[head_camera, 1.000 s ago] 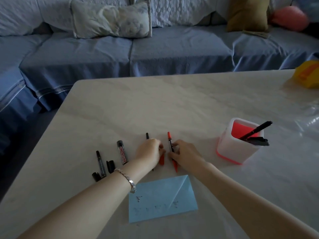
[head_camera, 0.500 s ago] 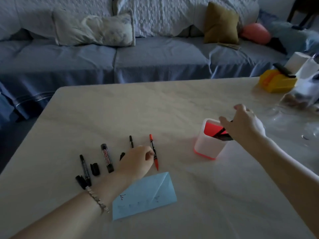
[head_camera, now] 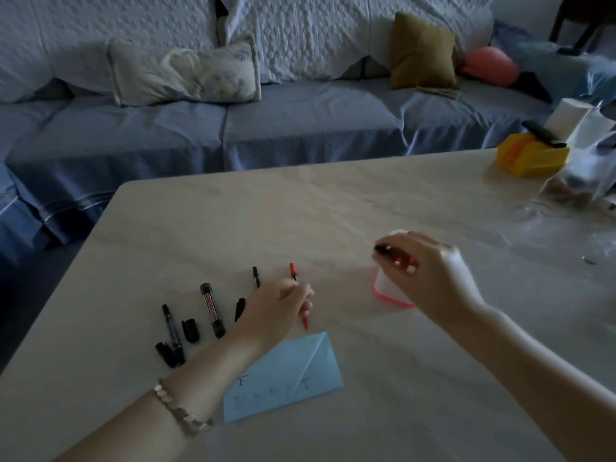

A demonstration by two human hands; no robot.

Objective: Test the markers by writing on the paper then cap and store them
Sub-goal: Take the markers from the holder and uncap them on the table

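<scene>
Left grip [head_camera: 280, 308] curled over red marker [head_camera: 293, 271], fingers closed on barrel; marker lies on counter [head_camera: 300, 211], both ends sticking out past hand, near tip just beyond blue paper [head_camera: 286, 375]. Paper bears faint scribbles. Right grip [head_camera: 426, 271] over white holder [head_camera: 388, 290] with red base, fingertips pinching dark marker [head_camera: 383, 249], blurred. Left of red marker, in row on counter: whiteboard marker [head_camera: 212, 310], thin black markers [head_camera: 172, 328], loose black caps [head_camera: 190, 330].
</scene>
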